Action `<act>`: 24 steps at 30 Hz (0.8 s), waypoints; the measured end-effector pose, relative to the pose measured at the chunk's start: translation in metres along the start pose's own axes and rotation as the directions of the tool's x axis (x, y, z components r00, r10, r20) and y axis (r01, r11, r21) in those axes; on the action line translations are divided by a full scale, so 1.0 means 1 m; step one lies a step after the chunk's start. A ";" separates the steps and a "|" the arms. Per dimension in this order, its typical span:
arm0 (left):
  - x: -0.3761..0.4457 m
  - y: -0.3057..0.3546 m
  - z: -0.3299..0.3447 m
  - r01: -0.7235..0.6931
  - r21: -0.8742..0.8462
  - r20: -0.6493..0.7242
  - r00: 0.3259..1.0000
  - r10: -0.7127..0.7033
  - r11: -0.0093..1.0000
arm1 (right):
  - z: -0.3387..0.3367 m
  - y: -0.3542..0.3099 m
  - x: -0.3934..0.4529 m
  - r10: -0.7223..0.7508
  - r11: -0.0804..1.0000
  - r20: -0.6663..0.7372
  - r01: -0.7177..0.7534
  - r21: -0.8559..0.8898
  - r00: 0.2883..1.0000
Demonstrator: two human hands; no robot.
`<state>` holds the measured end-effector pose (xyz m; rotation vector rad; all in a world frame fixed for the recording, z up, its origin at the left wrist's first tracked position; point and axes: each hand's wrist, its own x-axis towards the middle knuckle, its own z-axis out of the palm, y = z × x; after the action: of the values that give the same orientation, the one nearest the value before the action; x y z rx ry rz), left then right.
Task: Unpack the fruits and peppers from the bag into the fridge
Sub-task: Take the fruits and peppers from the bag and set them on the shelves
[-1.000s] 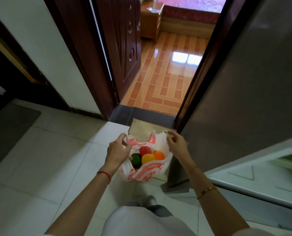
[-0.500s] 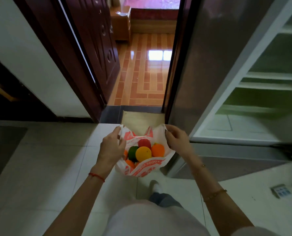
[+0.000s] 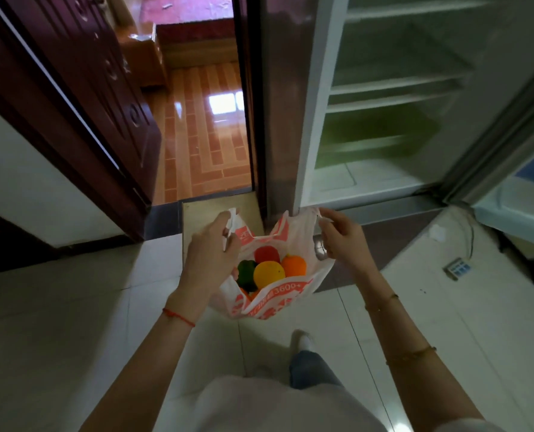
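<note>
The person is standing on the pale tile floor (image 3: 72, 322) holding a white plastic bag (image 3: 275, 297) with red-orange print out in front of them, up off the floor. The left hand (image 3: 208, 254) has its fingers pinched on the bag's left handle, and the right hand (image 3: 342, 236) is pinching the right handle, so the two are pulling the mouth of the bag wide open.

Inside you can see a red pepper (image 3: 266, 254) toward the far side, a green pepper (image 3: 247, 274) tucked at the left edge right by the left hand, a yellow fruit (image 3: 269, 274) in the middle, and an orange fruit (image 3: 294, 265) at the right. They're all bunched up touching each other. There's a bit more orange peeking out underneath, can't tell what it is.

The fridge (image 3: 384, 120) is just beyond the bag on the right, door swung open, white shelves and a greenish drawer showing, a bit blurry. On the left is a dark wooden door (image 3: 103, 88) opening onto a room with orange-brown tiles. A small gadget (image 3: 457, 269) lies on the floor at the right.
</note>
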<state>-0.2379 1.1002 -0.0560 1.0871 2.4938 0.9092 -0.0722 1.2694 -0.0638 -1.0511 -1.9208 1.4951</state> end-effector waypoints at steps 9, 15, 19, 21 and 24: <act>0.002 0.101 0.029 -0.182 -0.045 0.003 0.983 0.182 0.982 | -0.109 -0.003 -0.012 0.018 0.995 -0.191 0.001 0.099 0.982; 0.024 0.172 0.051 -0.238 -0.093 -0.038 0.971 0.236 0.967 | -0.185 -0.018 0.018 -0.081 0.997 -0.180 0.083 0.001 0.980; 0.042 0.214 0.061 -0.258 -0.103 -0.096 0.964 0.249 0.961 | -0.224 -0.026 0.050 -0.117 0.993 -0.188 0.121 0.010 0.975; 0.055 0.232 0.064 -0.251 -0.109 -0.135 0.962 0.235 0.962 | -0.239 -0.034 0.065 -0.141 0.989 -0.181 0.148 0.023 0.973; 0.079 0.251 0.066 -0.239 -0.130 -0.187 0.959 0.213 0.962 | -0.254 -0.047 0.091 -0.180 0.980 -0.170 0.191 0.054 0.969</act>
<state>-0.1197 1.3171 0.0547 1.3135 2.4161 1.2858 0.0549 1.4860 0.0460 -0.9065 -1.7853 1.3200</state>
